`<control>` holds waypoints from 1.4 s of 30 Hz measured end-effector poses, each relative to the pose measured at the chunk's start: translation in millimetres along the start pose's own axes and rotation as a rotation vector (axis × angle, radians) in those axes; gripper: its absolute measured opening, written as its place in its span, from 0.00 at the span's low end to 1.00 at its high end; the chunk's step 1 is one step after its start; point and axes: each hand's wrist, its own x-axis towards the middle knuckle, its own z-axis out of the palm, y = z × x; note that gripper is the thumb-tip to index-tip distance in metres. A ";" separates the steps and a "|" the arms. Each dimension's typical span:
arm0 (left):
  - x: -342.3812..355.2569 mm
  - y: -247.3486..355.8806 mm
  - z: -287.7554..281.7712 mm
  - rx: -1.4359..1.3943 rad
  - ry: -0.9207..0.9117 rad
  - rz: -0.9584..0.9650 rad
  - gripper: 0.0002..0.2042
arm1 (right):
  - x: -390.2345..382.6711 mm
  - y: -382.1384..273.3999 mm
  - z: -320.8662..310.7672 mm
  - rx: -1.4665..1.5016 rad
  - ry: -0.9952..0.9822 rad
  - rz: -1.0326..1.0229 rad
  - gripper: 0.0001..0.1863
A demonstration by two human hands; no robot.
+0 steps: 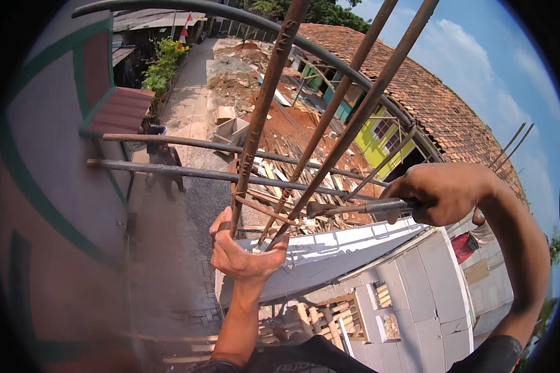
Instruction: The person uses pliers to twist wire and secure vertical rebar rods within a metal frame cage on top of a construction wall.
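We are curling our left hand (246, 252) around the lower ends of the upright steel rods (270, 93) at the frame's centre, though we cannot tell how firmly. At centre right, our right hand (445, 193) is gripping the pincers (367, 207) tightly by the handles, and their head is pointing left, near a thin bent bar (267, 211).

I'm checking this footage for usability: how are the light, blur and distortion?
All in the head view: strong sunlight, pale panels bright; the right hand and pincers look fairly sharp; lower-left pavement is hazy; fisheye bows the green trim.
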 end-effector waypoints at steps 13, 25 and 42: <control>3.1 6.6 0.0 -0.033 0.011 -0.049 0.42 | 21.4 3.6 14.8 0.034 0.087 -0.013 0.12; -2.0 8.3 -2.4 -0.126 -0.016 -0.006 0.41 | 28.2 18.1 68.0 -0.133 0.305 -0.079 0.21; 10.1 -10.7 -46.9 -0.581 -0.323 -0.250 0.49 | 138.4 -80.9 285.0 1.789 0.331 -0.476 0.14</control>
